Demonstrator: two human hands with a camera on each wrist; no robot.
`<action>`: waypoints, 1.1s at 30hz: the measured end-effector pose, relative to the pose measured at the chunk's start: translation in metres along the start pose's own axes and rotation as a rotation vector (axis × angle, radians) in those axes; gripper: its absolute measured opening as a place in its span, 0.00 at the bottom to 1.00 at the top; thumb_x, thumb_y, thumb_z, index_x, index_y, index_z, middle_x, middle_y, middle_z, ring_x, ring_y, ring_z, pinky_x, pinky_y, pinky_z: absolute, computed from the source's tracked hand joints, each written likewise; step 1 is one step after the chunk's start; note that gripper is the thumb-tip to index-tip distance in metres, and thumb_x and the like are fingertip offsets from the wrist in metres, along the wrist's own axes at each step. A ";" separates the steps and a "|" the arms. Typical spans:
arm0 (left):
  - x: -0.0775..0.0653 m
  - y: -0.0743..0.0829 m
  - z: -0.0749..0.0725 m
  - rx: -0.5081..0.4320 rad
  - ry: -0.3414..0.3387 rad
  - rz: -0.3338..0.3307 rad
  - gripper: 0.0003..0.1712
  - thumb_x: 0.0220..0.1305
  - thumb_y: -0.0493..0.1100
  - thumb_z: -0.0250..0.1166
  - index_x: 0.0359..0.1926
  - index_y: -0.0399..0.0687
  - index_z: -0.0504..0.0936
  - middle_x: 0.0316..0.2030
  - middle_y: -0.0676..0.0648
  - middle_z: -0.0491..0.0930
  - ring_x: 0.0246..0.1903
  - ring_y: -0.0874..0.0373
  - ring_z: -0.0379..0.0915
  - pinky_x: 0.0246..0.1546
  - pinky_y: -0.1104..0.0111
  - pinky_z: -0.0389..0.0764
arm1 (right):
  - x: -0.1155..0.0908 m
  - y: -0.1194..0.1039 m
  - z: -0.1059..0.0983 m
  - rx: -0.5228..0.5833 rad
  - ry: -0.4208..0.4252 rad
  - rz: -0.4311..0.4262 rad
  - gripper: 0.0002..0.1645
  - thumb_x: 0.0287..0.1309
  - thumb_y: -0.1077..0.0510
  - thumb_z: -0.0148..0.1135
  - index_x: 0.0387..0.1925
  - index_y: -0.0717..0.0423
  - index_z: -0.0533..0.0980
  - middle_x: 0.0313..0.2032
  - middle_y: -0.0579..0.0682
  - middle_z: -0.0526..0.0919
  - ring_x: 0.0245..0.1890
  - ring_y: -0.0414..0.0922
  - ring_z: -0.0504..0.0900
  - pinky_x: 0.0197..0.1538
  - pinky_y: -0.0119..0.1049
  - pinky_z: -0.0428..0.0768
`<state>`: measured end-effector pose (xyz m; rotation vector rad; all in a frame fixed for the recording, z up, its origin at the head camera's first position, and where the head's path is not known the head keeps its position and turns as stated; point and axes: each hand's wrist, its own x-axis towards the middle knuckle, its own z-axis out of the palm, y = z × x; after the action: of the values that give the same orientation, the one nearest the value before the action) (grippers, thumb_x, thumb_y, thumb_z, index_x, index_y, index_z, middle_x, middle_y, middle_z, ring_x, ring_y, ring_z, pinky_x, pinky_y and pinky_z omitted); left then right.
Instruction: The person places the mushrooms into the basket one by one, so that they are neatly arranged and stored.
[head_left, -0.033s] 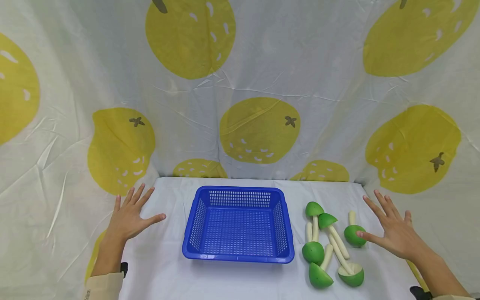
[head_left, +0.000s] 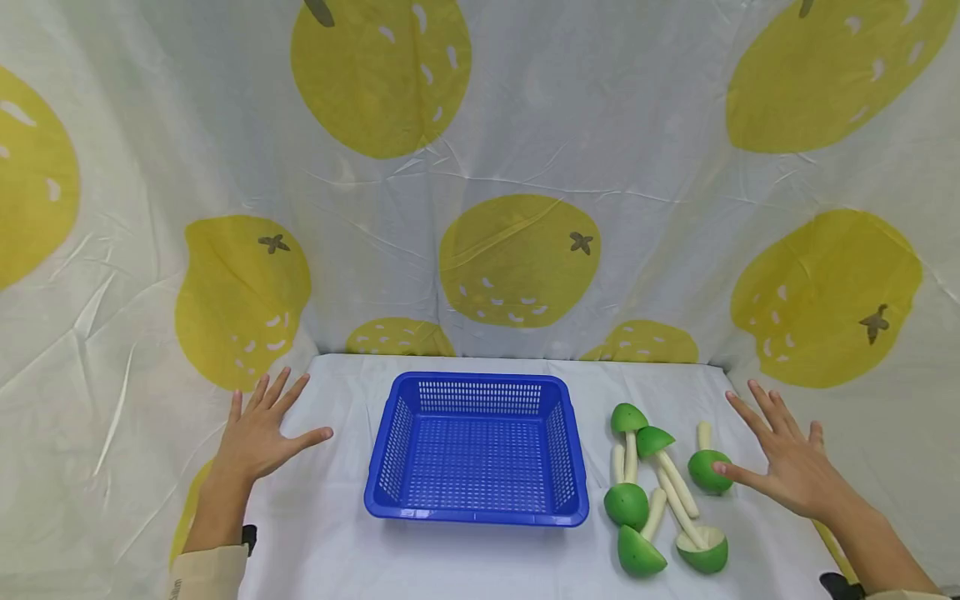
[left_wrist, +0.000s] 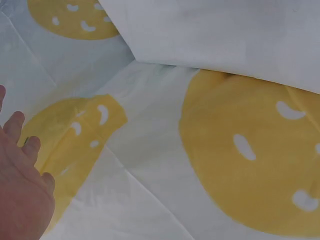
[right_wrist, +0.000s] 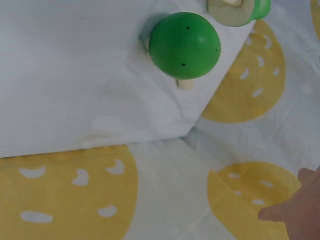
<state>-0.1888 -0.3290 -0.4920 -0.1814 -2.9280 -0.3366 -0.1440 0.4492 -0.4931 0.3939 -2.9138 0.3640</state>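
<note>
Six mushrooms point(head_left: 626, 505) with green caps and pale stems lie on the white-covered bench point(head_left: 450, 567), to the right of a blue basket point(head_left: 476, 514). Five lie close together in a loose cluster, some stems beside others; the nearest on the right shows its pale underside, stem pointing away. A lone mushroom point(head_left: 705, 473) lies a little to the right of the cluster, its stem also pointing away. The basket stands upright in the middle, its slotted walls and floor showing.

The left hand point(head_left: 258, 440) is over the left side, well apart from the basket, its grip spread wide with thumb and fingers apart. The right hand point(head_left: 797, 473) is over the right side, nearest the lone mushroom, its grip spread likewise. From the head, its thumb overlaps that cap, so contact is hard to judge there; the right wrist view, though it shows only part of the hand, seems to put it clear of the green cap.

Each wrist wears a black band point(head_left: 250, 538), with a beige sleeve point(head_left: 210, 573) below. Behind and at the sides hangs a pale drape point(head_left: 367, 250) printed with yellow lemons point(head_left: 520, 262).
</note>
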 end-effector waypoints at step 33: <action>-0.011 0.014 0.053 -0.135 0.095 0.002 0.38 0.67 0.67 0.65 0.69 0.51 0.76 0.60 0.34 0.80 0.59 0.31 0.76 0.59 0.35 0.73 | 0.000 -0.011 0.034 0.051 0.032 -0.059 0.57 0.56 0.41 0.74 0.80 0.47 0.57 0.79 0.58 0.56 0.66 0.72 0.67 0.49 0.75 0.71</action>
<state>-0.1857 -0.3037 -0.5422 -0.1820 -2.8126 -0.5282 -0.1457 0.4301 -0.5234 0.4755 -2.8601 0.4321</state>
